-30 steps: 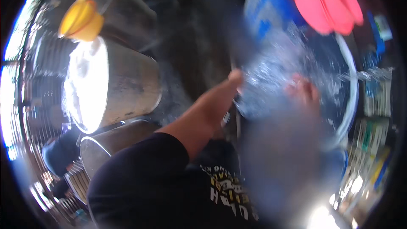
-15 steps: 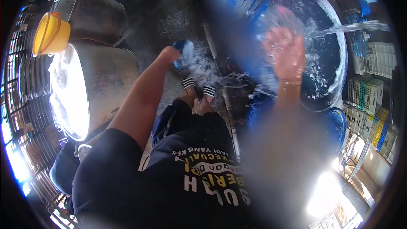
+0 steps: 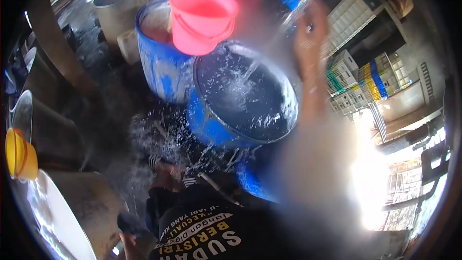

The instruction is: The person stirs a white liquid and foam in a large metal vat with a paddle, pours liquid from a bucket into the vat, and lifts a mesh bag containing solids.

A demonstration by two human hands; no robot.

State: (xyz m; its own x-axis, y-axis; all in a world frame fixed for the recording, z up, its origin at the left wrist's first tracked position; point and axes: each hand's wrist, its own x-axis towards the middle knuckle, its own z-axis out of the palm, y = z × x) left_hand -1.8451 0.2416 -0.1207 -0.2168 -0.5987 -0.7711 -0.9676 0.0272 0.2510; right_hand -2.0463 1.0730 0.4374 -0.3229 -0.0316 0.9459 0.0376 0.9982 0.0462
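Note:
A blue barrel brimming with water stands in front of me, and a stream pours down into it from the upper right. My right hand is raised beside this stream, past the barrel's right rim; motion blurs its fingers. At the lower left my left hand is closed on a dark blue scoop, low beside my body. Splashed water hangs in the air between the barrel and my feet.
A pink bucket sits on another blue barrel behind. Big metal pots line the left, with a yellow bucket on one. Stacked crates stand at right. Water wets the dark floor.
My view has swung rightward and up. My right hand has left the barrel's water and risen to the stream. My left hand has drawn back toward my body with the scoop; water has splashed off the barrel.

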